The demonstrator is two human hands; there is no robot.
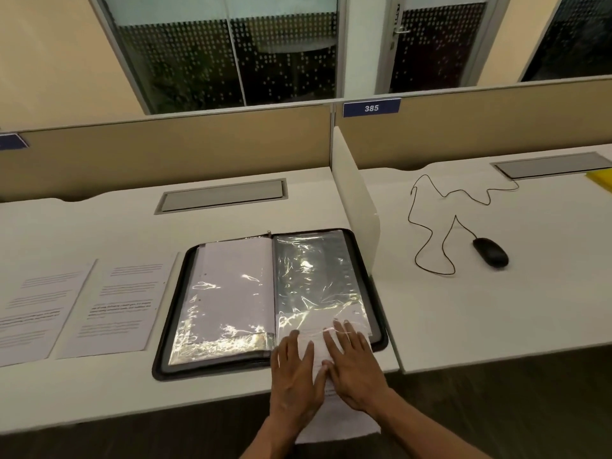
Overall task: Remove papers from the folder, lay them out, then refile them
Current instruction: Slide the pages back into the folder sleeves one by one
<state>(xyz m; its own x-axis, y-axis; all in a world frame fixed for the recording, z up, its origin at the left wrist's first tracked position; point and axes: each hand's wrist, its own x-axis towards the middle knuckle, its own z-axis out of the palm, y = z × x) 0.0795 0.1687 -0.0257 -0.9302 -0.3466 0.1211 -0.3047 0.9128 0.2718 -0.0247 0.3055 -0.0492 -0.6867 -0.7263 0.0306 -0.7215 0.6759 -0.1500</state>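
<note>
A black zip folder [381, 326] lies open on the white desk [99, 392], with shiny plastic sleeves on both sides. The left sleeve [231, 293] holds a white sheet. A white paper [334, 422] sticks out of the bottom of the right sleeve [314, 276] and hangs over the desk's front edge. My left hand [294, 372] and my right hand [354, 366] lie flat on that paper, fingers spread, side by side. Two printed sheets [116, 306] [33, 313] lie next to each other on the desk, left of the folder.
A white divider panel [354, 193] stands just right of the folder. Beyond it a black mouse [490, 251] with a looping cable lies on the neighbouring desk. Grey cable hatches [222, 195] sit at the back, before a tan partition.
</note>
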